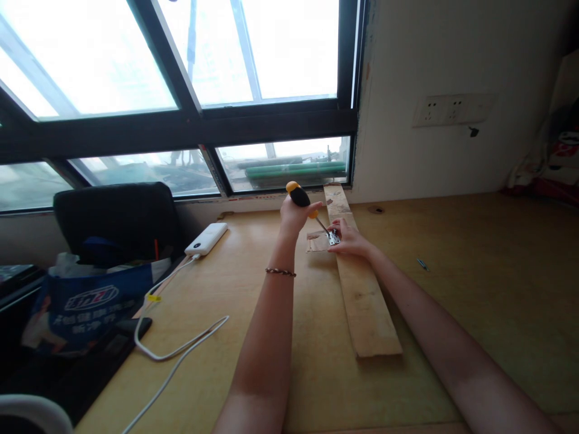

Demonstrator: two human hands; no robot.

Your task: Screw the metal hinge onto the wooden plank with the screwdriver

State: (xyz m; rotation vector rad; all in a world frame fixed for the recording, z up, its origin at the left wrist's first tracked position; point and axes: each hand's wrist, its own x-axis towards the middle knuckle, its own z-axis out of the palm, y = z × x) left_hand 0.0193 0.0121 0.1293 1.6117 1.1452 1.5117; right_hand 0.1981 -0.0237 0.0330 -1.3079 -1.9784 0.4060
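My left hand (294, 216) is wrapped round the yellow and black handle of a screwdriver (298, 194). Its metal shaft slants down to the right, and the tip meets a small silver hinge (333, 237). The fingers of my right hand (349, 239) close on the hinge's edges from the right. Under the hinge lies a long wooden board (365, 301), stretching from near the window towards me. A shorter piece of wood (316, 242) sticks out on the board's left side. Any screw at the tip is too small to make out.
On the wooden table (474, 337), a small metal bit (423, 264) lies to the right. A white power bank (206, 239) with a white cable (181, 349) is at the left edge. Beyond that edge are a black chair (115, 217) and a blue bag (85, 307).
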